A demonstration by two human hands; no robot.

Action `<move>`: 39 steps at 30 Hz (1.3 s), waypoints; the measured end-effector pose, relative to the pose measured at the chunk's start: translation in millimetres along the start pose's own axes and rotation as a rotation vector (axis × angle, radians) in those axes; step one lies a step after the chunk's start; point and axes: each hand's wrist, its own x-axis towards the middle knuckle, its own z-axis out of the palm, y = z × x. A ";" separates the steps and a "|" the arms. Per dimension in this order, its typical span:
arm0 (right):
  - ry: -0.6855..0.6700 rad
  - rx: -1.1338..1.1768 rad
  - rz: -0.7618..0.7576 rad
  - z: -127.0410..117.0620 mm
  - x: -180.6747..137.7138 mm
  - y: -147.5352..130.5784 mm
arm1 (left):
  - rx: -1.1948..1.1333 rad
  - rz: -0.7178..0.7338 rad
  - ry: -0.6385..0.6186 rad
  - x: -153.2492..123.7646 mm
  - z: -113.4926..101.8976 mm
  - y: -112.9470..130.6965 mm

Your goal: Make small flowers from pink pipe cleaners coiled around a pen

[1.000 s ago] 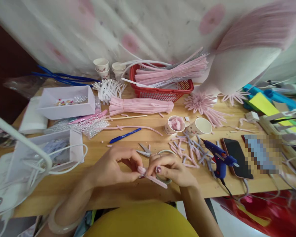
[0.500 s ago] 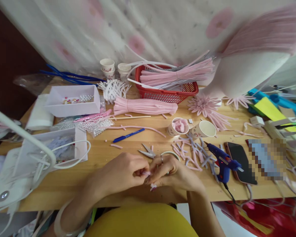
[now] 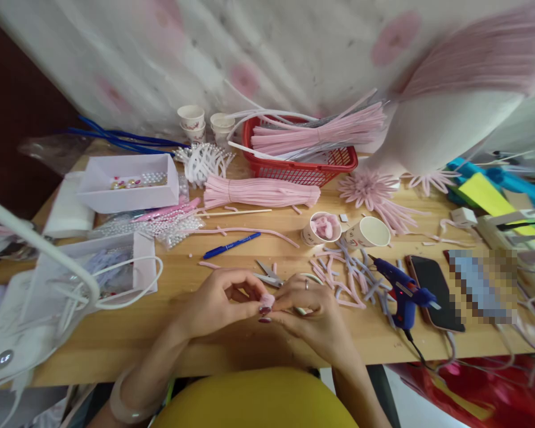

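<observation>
A small curled piece of pink pipe cleaner (image 3: 267,301) sits between my two hands, above the front part of the table. My left hand (image 3: 227,300) pinches it from the left between thumb and fingertips. From the other side my right hand (image 3: 310,312), with a ring on one finger, presses thumb and fingertips against the same piece. Just beyond the hands lie scissors (image 3: 270,274) with their blades spread, the handles partly hidden behind my right hand. Pink curled pieces (image 3: 324,226) fill a paper cup (image 3: 316,239) further back.
Cut pipe cleaner bits (image 3: 339,274), a blue glue gun (image 3: 403,288) and a phone (image 3: 434,291) lie to the right. Behind are a pen (image 3: 232,245), a pink pipe cleaner bundle (image 3: 263,193) and a red basket (image 3: 301,172). White boxes (image 3: 129,199) and a lamp arm (image 3: 40,244) stand left.
Both hands have turned and their fingers have opened up somewhat, so the pink piece now shows between the fingertips. My left hand covers more of the scissors' tips.
</observation>
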 end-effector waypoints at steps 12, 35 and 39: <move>-0.086 -0.231 0.207 3.7 2.3 -2.9 | -0.066 -0.033 0.026 -0.9 1.4 -12.8; -0.201 -0.402 0.053 0.7 0.7 -8.8 | 0.287 0.280 0.137 -10.8 3.7 -14.3; -0.153 -0.281 -0.068 -5.5 -3.2 -9.2 | 0.036 0.246 0.168 -10.6 4.4 -14.7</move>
